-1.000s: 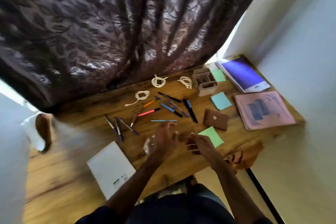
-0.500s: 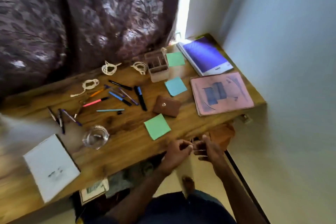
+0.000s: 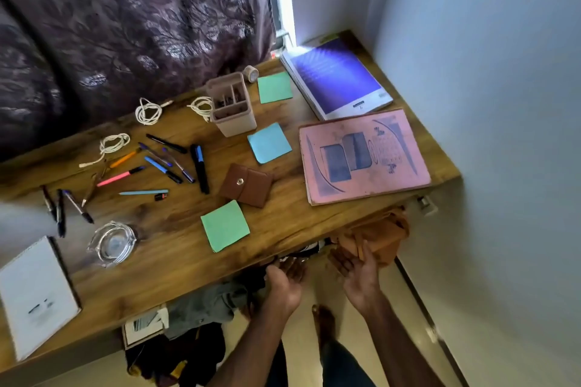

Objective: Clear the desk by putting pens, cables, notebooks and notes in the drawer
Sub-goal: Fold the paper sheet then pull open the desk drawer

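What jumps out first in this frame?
A scatter of pens lies across the middle of the wooden desk, with a pink notebook and a blue book at its right end. Below the front edge, the left hand reaches under the desk, fingertips hidden. The right hand is beside it, palm up with relaxed fingers.
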Available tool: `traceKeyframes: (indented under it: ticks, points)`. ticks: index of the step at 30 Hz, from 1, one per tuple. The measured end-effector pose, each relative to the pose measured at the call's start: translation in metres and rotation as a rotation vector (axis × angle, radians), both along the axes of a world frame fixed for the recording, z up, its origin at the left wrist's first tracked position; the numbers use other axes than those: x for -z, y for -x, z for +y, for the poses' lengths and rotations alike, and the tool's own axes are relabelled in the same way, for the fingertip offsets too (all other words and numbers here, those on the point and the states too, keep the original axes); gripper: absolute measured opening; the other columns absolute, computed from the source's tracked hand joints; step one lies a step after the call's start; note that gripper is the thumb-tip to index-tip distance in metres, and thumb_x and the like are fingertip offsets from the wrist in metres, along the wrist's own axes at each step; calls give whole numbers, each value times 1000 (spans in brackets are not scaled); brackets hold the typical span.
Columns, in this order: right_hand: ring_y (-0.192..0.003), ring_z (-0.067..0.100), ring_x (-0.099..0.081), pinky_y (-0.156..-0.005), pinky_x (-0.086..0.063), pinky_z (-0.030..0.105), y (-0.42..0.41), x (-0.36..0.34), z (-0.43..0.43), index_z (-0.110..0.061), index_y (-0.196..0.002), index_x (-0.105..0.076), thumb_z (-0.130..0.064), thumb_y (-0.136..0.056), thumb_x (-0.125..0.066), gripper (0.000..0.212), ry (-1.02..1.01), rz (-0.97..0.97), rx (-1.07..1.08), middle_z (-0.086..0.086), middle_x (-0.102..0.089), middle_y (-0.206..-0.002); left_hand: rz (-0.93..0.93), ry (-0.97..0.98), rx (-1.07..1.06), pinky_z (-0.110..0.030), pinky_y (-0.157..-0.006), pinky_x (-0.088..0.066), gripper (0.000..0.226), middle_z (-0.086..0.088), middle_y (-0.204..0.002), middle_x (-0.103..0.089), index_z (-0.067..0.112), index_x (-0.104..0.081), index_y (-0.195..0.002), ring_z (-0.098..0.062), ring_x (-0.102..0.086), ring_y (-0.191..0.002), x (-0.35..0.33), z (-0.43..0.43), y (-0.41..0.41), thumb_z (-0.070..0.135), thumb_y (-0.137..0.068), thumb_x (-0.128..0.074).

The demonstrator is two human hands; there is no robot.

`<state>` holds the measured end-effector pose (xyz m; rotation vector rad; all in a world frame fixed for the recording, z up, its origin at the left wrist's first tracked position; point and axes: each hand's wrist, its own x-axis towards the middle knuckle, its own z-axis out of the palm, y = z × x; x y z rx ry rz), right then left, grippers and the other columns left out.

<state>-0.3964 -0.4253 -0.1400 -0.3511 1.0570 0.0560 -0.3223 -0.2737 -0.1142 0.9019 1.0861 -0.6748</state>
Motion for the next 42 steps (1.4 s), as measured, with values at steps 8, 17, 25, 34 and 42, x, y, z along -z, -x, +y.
traceKeyframes:
  ticks: [8,17,25,34,42]
  points:
    - [-125,32,-58,-114,-38,54,-38,42,-10,-8,-131,-61,-65,-92,-51,70,-31,-67,56,14,-67,-129,24,21,-301,-44,-82,-55,49,-18,-105,-65,9,-59,-118,-33,-63,-91,48,-9,-14,49,-100,-37]
    - [-127,29,-58,-114,-39,49,-43,57,-6,-11,-129,-63,-65,-90,-55,68,-56,-112,58,10,-69,-128,33,96,-533,-46,-104,-46,70,-17,-136,-61,13,-58,-132,-33,-58,-126,64,-4,-21,65,-99,-25]
    - [-131,32,-56,-116,-37,52,-24,49,-2,-9,-134,-59,-61,-88,-60,69,-44,-135,92,14,-64,-135,35,159,-503,-49,-108,-45,63,-21,-129,-65,7,-62,-120,-36,-61,-122,59,10,-4,61,-97,-39]
    - [-128,35,-57,-113,-39,50,30,60,1,-7,-147,-47,-52,-96,-56,68,-43,-85,135,17,-61,-138,107,116,-545,-57,-95,-50,73,-22,-121,-70,16,-64,-126,-42,-65,-112,73,20,46,72,-88,-36]
    - [-96,27,-69,-75,-56,38,52,25,24,-9,-108,-71,-40,-90,-72,36,570,187,-114,8,-74,-100,89,-153,202,-41,-91,-52,41,-17,-118,-67,5,-62,-118,-30,-64,-108,31,11,71,35,-107,-36]
